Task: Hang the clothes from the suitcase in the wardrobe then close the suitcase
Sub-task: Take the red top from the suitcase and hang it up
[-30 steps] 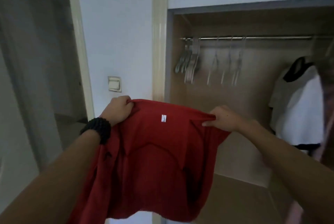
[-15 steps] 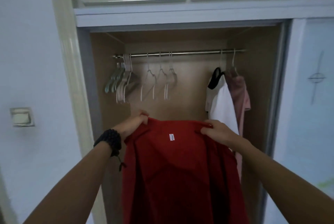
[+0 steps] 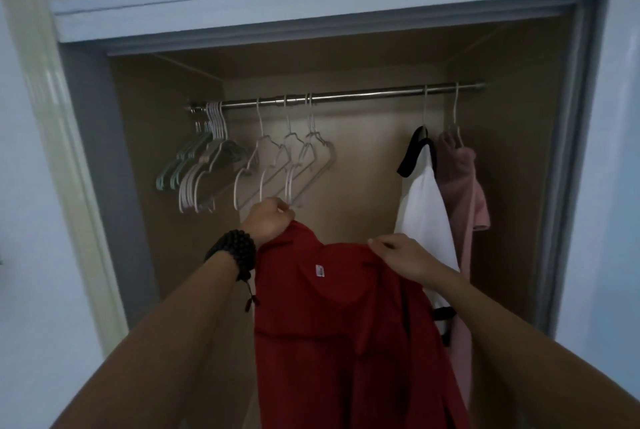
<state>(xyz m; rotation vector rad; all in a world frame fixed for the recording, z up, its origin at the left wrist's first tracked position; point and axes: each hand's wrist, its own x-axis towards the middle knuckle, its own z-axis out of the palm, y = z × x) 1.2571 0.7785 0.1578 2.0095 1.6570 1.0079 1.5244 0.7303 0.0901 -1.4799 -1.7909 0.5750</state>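
Note:
A red garment (image 3: 339,324) with a small white label hangs in front of me, held up by both hands at its top edge. My left hand (image 3: 268,222), with a black bead bracelet on the wrist, grips the left corner and is raised up to the lower end of an empty white hanger (image 3: 304,169). My right hand (image 3: 401,255) pinches the right part of the top edge. Behind stands the open wardrobe with a metal rail (image 3: 363,94). The suitcase is out of view.
Several empty white and green hangers (image 3: 204,165) crowd the rail's left end. A white top with black trim (image 3: 426,207) and a pink garment (image 3: 462,193) hang at the right. The wardrobe frame (image 3: 93,186) and a sliding door (image 3: 609,186) flank the opening.
I have turned and stepped closer to the wardrobe, which now faces me squarely. Both hands carried the red garment upward; my left hand rose to the empty hangers.

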